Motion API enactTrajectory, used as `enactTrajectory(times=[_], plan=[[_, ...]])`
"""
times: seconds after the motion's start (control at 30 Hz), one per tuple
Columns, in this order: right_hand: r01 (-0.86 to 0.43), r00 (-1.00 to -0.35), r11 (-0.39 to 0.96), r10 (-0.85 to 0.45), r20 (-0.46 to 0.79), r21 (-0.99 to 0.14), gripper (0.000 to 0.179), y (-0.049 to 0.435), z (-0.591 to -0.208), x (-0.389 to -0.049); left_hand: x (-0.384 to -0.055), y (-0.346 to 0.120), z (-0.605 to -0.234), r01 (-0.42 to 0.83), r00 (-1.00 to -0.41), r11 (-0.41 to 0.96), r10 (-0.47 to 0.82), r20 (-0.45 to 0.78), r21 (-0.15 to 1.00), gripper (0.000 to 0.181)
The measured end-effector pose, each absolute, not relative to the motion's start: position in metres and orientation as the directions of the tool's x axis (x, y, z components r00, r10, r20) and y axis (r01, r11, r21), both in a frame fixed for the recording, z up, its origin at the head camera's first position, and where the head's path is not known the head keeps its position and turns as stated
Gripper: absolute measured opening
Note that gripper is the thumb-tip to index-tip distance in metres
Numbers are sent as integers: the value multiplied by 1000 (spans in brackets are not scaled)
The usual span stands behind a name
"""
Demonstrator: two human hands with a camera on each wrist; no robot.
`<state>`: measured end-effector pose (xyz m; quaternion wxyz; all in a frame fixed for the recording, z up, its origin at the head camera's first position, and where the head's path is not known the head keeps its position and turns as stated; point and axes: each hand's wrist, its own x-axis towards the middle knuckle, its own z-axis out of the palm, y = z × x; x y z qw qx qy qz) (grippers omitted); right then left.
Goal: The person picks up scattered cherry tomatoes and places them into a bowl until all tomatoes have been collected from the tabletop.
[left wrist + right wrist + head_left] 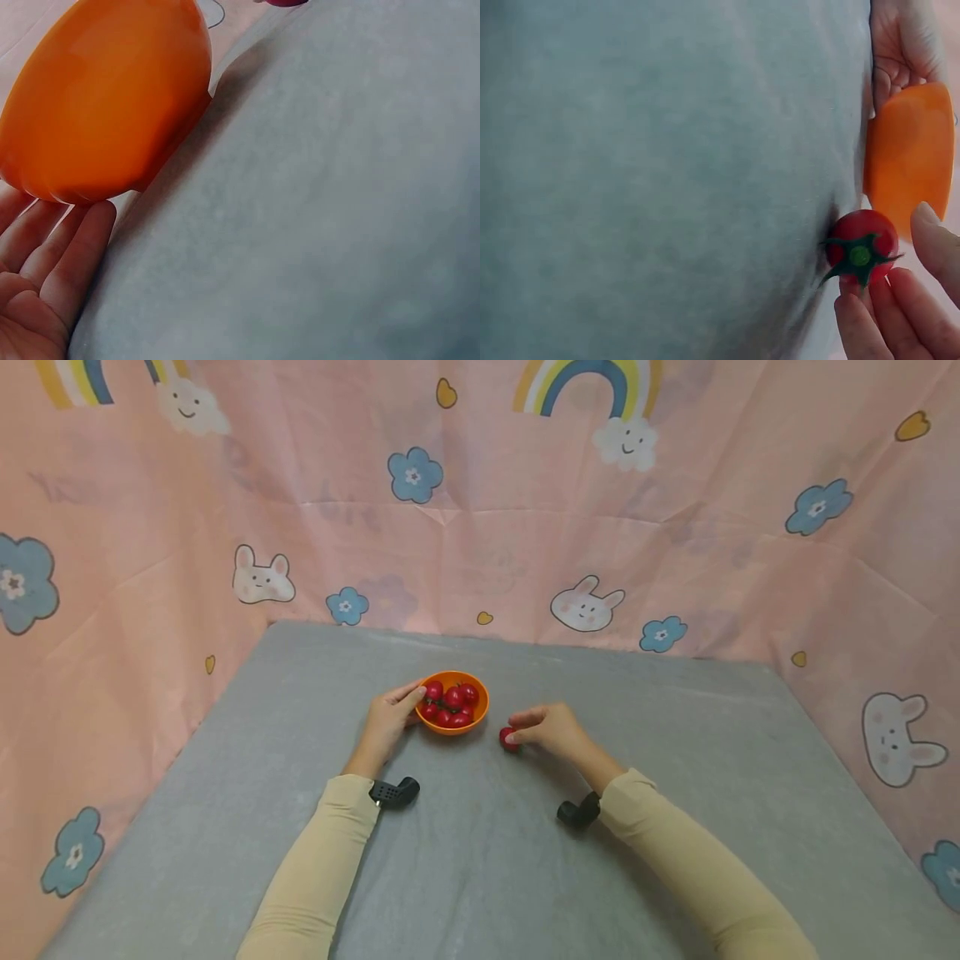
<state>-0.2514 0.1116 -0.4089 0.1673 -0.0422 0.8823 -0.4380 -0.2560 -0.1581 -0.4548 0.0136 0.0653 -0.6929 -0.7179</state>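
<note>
An orange bowl (452, 731) stands on the grey cloth, holding several red tomatoes (453, 697) with bits of green stem. My left hand (386, 722) grips its left side, thumb over the rim and fingers against the outer wall, as the left wrist view also shows. To the right of the bowl, a single small tomato (864, 225) with a green star-shaped stalk sits at the cloth. The fingers of my right hand (558, 731) touch this tomato, and in the right wrist view the thumb (930, 232) hovers just off it with a narrow gap.
Grey cloth (465, 860) covers the table. A pink printed curtain (480, 527) encloses the back and both sides. Black wrist cameras (396, 792) are strapped at both cuffs, the right one (579, 812) hanging inward over the cloth.
</note>
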Motion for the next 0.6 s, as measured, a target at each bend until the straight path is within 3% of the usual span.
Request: enactTrajectory(times=[0.3,0.6], plan=[[70,-944,668,-197,-266,-741,38,113,-414,-249,-256,-159,-455,-69,-991,-46,-112,-73,997,41],[126,-958,581,-139,-251,-804,37,113,-404,-253,-256,-159,-455,-76,-992,-31,-103,-78,997,42]])
